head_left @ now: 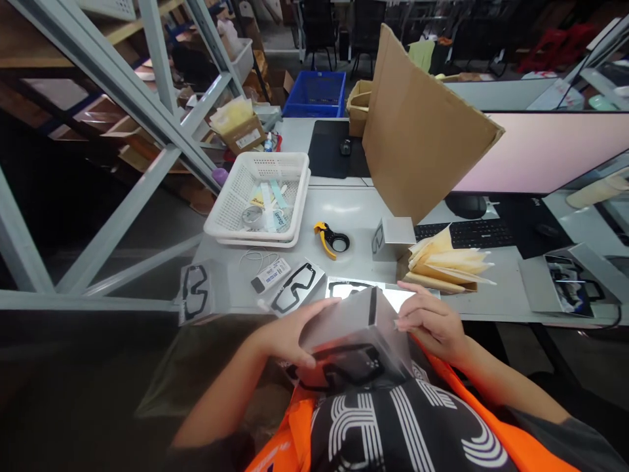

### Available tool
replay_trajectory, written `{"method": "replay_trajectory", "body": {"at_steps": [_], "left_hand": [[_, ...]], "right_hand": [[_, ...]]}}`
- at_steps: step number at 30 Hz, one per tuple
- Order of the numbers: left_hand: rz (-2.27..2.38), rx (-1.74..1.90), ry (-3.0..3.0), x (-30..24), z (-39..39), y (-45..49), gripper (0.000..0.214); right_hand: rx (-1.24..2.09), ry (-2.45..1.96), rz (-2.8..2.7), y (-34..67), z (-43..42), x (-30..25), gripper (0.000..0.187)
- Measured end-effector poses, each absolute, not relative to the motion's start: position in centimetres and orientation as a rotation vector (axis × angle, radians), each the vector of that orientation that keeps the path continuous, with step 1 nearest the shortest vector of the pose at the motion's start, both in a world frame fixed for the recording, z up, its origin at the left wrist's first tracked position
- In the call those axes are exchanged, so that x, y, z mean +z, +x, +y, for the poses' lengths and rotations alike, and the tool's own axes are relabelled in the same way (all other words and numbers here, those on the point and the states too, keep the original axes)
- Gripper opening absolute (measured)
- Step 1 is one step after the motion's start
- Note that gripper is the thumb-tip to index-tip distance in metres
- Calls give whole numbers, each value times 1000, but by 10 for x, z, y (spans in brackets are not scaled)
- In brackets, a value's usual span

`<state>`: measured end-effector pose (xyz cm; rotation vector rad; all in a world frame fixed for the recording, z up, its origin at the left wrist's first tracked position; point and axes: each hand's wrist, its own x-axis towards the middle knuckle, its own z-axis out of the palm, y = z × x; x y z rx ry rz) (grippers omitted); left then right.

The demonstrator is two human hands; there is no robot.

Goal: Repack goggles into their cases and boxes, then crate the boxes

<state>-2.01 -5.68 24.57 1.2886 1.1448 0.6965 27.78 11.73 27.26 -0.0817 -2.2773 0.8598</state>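
A silver-grey goggles box [351, 334], printed with a black picture of goggles, is tilted close to my chest. My left hand [289, 334] is wrapped around its left side, thumb on the near face and fingers behind. At the box's right end is my right hand [430, 321], its fingers bent together and the tips touching the edge. Whether something small is pinched there I cannot make out. A dark strip runs over the box's top edge. Just beyond lie a flat goggles-printed piece [297, 288] and another bright one [346, 287], partly hidden by the box.
A white basket [211, 226] holds small packets and a tape roll. A yellow-black tape cutter [331, 240] lies mid-table. Near it stand another grey box [393, 237], a carton of yellowish envelopes [442, 262] and a leaning cardboard sheet [417, 124]. An open box [540, 282] sits right; metal framing [132, 183] rises left.
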Motion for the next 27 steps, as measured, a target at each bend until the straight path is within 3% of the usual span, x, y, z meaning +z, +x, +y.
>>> {"method": "replay_trajectory", "body": {"at_steps": [8,13,16,18,20,27], "left_hand": [[1479,647,1548,268,-70,-26,122],[1692,665,1806,267,-76,-37,108],[1761,644,1894,265,-83,-40,101],[1758,622,1941,264,-86,-38,100],[1743,589,1979,265,-89,-35,101],[1707,417,2030,267,-101,-35,104]], "right_hand": [[725,-137,-2306,294,115,303,25],[877,-301,-2372,291,110,285,20],[1049,-397,-2470,282,96,276,98],[1068,-396,-2616,271,86,271,127],[1059,-399,-2694,259,79,267,125],[1054,-288,-2600,264,75,261,88]]}}
